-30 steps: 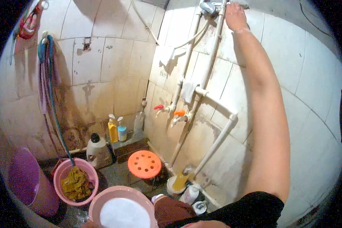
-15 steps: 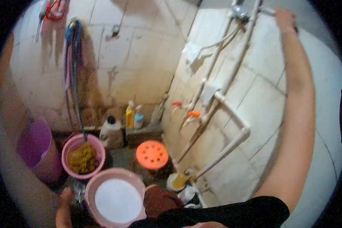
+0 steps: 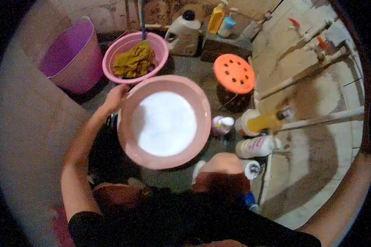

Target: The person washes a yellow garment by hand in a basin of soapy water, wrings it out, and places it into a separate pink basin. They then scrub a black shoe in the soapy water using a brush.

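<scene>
black short-sleeved top (image 3: 193, 222), dark reddish-brown legwear (image 3: 220, 182) ending above the knee

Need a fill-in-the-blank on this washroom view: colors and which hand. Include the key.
The hand by the rim of the large basin is the person's ____ hand.
The contents of that basin are colored ____.
The round stool top with holes is colored ____.
The cap on the jug is colored ____.
Missing words: left; white; orange; black.
</scene>
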